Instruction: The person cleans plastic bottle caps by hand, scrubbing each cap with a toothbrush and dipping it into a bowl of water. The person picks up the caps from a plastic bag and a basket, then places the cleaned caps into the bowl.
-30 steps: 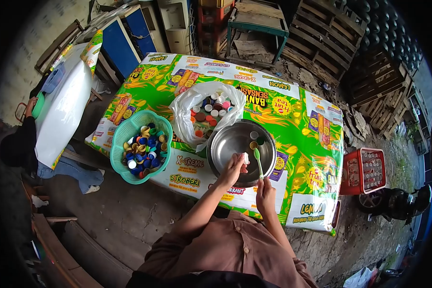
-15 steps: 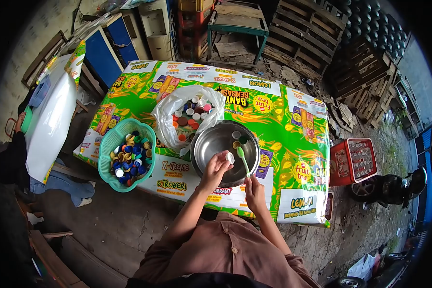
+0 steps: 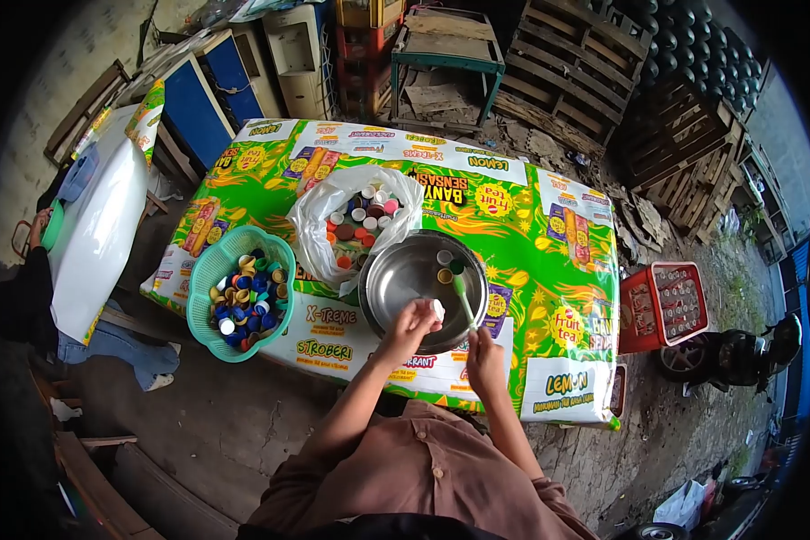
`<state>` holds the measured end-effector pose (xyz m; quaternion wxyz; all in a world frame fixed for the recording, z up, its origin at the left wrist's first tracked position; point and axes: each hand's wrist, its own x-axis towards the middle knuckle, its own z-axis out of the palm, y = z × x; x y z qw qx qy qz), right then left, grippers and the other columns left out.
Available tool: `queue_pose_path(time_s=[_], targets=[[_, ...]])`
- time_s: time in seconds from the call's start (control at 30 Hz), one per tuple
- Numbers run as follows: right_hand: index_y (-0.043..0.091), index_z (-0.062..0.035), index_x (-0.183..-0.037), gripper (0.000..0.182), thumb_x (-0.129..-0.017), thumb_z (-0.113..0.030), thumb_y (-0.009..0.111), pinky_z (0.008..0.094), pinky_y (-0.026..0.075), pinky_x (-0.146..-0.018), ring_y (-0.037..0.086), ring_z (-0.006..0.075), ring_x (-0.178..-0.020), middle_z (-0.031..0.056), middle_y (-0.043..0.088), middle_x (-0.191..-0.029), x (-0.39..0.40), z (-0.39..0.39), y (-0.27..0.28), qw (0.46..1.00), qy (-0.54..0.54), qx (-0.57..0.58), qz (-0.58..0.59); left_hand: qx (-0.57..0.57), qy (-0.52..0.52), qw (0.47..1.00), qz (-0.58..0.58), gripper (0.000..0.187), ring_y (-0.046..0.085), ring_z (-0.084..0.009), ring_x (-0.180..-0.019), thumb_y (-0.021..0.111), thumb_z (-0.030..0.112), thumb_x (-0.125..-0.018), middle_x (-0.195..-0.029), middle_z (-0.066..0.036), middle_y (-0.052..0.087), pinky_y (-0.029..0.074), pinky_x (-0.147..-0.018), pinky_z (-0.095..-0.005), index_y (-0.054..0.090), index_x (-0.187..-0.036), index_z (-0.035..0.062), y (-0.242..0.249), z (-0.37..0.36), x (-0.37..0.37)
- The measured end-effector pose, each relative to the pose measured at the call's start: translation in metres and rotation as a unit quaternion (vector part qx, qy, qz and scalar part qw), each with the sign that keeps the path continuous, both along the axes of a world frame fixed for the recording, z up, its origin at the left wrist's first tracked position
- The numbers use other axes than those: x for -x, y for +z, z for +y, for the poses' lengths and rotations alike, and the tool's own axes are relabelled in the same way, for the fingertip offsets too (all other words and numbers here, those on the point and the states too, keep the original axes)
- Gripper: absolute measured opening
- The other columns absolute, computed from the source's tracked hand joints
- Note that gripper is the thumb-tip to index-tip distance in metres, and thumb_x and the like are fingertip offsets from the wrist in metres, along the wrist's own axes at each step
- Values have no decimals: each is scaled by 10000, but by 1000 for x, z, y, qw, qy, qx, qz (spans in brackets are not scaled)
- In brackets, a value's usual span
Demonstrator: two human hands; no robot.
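Drawn bodyward, the white cap (image 3: 438, 310) is pinched at the tip of the left grip (image 3: 409, 326), right grip (image 3: 485, 358) clasping a brush (image 3: 463, 298).

Caps (image 3: 445, 277) in bowl (image 3: 394, 290), basket (image 3: 199, 301) leftward

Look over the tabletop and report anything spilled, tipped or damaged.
Nothing stands out. The green basket and plastic bag hold their caps with no visible spill, and the metal bowl sits upright. The left hand grips a white cap, the right hand a green brush.
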<state>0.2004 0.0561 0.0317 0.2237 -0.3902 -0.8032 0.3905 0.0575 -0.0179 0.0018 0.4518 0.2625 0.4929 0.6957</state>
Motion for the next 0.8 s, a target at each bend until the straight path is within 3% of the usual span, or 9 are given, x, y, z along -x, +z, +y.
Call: queue_pose_path(time_s=[0.07, 0.13, 0.33, 0.4, 0.43, 0.47, 0.53, 0.63, 0.8], targets=[[460, 3, -827, 94, -853, -86, 447, 420, 345, -418, 503, 400, -502, 226, 473, -521, -3, 2, 12, 1000, 17, -25, 4, 3, 22, 993, 115, 244, 540, -182, -860, 480, 113, -863, -985, -92, 525, 441, -784, -308, 433, -1081, 14, 8, 0, 0], [456, 4, -844, 84, -855, -77, 439, 414, 336, -408, 505, 389, -491, 221, 473, -519, -5, 1, 15, 997, 39, -58, 28, 66, 98, 840, 529, 297, 518, -253, -881, 514, 78, -816, -982, -125, 509, 422, -784, -336, 422, -1092, 19, 25, 3, 9], [415, 1, -738, 165, -866, -100, 436, 387, 297, -386, 431, 380, -413, 208, 425, -476, -9, 1, 27, 1000, -2, -27, 11, -17, 177, 817, 549, 343, 519, -243, -835, 549, 68, -775, -982, -110, 515, 403, -778, -332, 479, -1110, 47, 111, 10, 23], [402, 4, -725, 181, -867, -103, 436, 373, 295, -386, 400, 370, -404, 210, 406, -468, -9, -1, 31, 999, 3, -37, 35, -63, 158, 876, 452, 336, 530, -241, -846, 566, 61, -763, -991, -113, 523, 407, -783, -308, 484, -1089, 43, 99, 15, 26], [400, 5, -722, 185, -868, -104, 434, 370, 295, -386, 396, 365, -401, 209, 406, -469, -11, -2, 34, 999, 11, -31, 21, -35, 95, 885, 454, 301, 529, -248, -894, 564, 102, -773, -1000, -105, 530, 376, -842, -365, 497, -1064, 66, 69, 20, 32], [398, 5, -720, 189, -869, -105, 433, 368, 294, -386, 393, 360, -398, 208, 406, -470, -11, -4, 34, 1000, 18, -24, 8, 251, -39, 745, 617, 275, 520, -257, -930, 549, 164, -789, -996, -88, 535, 317, -885, -445, 505, -1052, 100, 48, 15, 29], [395, 6, -718, 194, -871, -108, 429, 366, 295, -386, 390, 341, -387, 204, 403, -470, -15, -3, 30, 999, 34, -38, 10, 245, -53, 731, 634, 270, 511, -267, -936, 527, 210, -802, -978, -78, 538, 266, -904, -496, 506, -1057, 125, 27, 11, 27], [394, 3, -722, 194, -873, -114, 427, 365, 293, -387, 388, 331, -380, 201, 402, -466, -18, -7, 23, 999, 30, -43, 10, 157, 20, 799, 580, 244, 506, -270, -919, 538, 208, -788, -959, -61, 546, 306, -884, -426, 539, -1018, 125, 33, 12, 25], [379, -8, -709, 201, -871, -116, 428, 363, 279, -382, 387, 319, -365, 186, 398, -454, -13, -3, 24, 998, 54, -29, -10, 96, -45, 781, 616, 288, 520, -235, -838, 602, 148, -743, -938, -77, 552, 372, -812, -343, 550, -1019, 85, 24, -23, 39]])
